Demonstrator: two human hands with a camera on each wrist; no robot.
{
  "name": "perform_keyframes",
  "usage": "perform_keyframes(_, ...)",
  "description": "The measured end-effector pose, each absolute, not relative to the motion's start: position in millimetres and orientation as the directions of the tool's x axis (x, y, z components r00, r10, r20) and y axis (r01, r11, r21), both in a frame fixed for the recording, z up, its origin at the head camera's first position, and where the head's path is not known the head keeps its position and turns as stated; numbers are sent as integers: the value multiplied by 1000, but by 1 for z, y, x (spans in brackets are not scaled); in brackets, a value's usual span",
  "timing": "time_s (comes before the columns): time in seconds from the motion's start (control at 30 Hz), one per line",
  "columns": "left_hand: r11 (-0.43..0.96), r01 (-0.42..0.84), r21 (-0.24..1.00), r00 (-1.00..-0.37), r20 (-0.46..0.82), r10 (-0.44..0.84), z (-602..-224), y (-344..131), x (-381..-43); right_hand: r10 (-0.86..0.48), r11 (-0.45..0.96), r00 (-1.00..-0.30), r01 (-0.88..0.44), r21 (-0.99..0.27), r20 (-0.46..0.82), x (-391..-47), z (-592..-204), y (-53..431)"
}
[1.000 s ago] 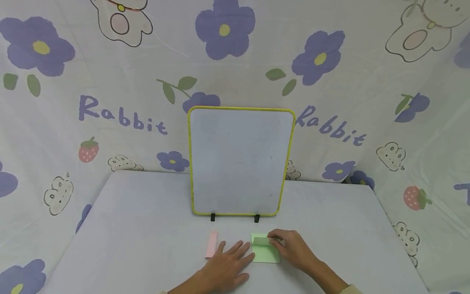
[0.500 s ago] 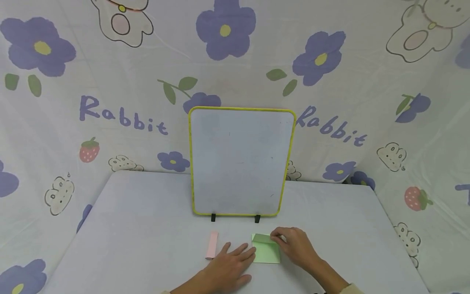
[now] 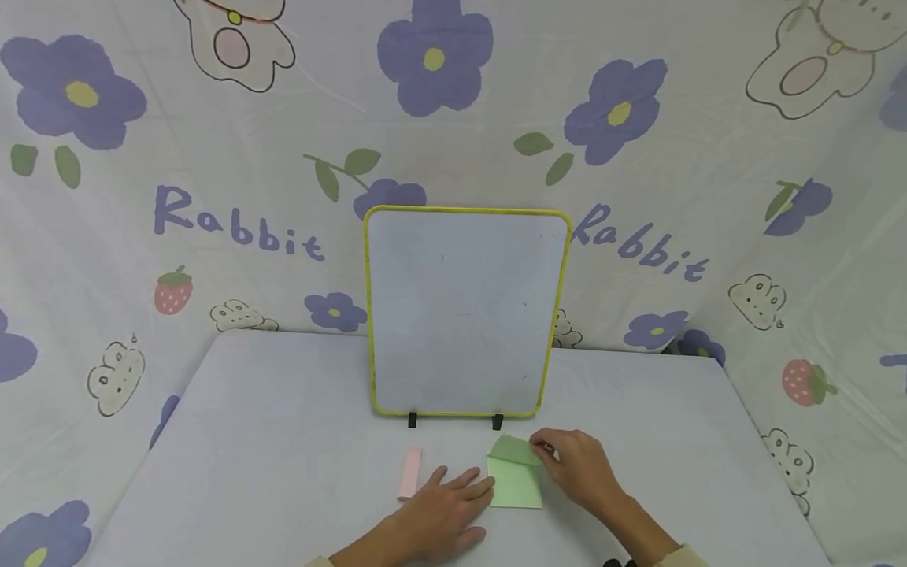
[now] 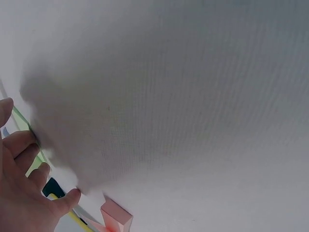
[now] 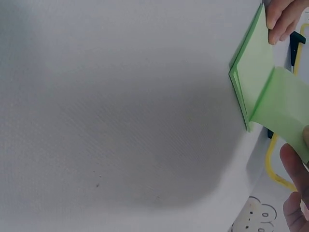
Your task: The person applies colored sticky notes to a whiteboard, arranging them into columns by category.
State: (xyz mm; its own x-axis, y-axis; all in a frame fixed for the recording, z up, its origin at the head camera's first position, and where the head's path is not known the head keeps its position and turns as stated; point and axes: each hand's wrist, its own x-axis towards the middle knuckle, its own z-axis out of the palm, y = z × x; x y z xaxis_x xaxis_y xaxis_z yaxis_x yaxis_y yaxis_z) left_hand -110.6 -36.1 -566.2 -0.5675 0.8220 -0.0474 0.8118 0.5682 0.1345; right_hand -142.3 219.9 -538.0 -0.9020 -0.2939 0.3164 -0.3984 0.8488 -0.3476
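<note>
A pad of light green sticky notes (image 3: 514, 484) lies on the white table. My right hand (image 3: 577, 465) pinches the top sheet (image 3: 515, 450) by its corner between thumb and forefinger. That sheet is lifted and bent back toward the board; in the right wrist view the raised sheet (image 5: 285, 108) still meets the pad (image 5: 253, 67) along one edge. My left hand (image 3: 445, 516) rests with spread fingers on the table, fingertips at the pad's left edge. A narrow pink block (image 3: 409, 473), seen end-on in the left wrist view, lies to the left of my left hand.
A whiteboard (image 3: 464, 315) with a yellow frame stands upright behind the pad on two black feet (image 3: 497, 422). Behind the table hangs a white cloth (image 3: 482, 150) printed with flowers and rabbits. A small dark object (image 3: 613, 563) shows by the right forearm.
My right hand has moved slightly up and to the right, peeling the green top sheet further back from the pad. My left hand stays nearly still at the pad's edge.
</note>
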Motion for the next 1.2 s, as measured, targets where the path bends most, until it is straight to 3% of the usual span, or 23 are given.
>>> perform_keyframes(0.87,561,819,120,-563,-18,826,-562,-36,-109,-298,800,-806,-503,-327,512,-152,-517,221)
perform_keyframes(1.0,560,822,101,-563,-2,827,-563,-36,-109,-285,785,-759,-535,-313,585,-153,-509,218)
perform_keyframes(1.2,555,827,93,-558,13,830,-565,-36,-110,-270,742,-636,-616,-265,723,-156,-492,212)
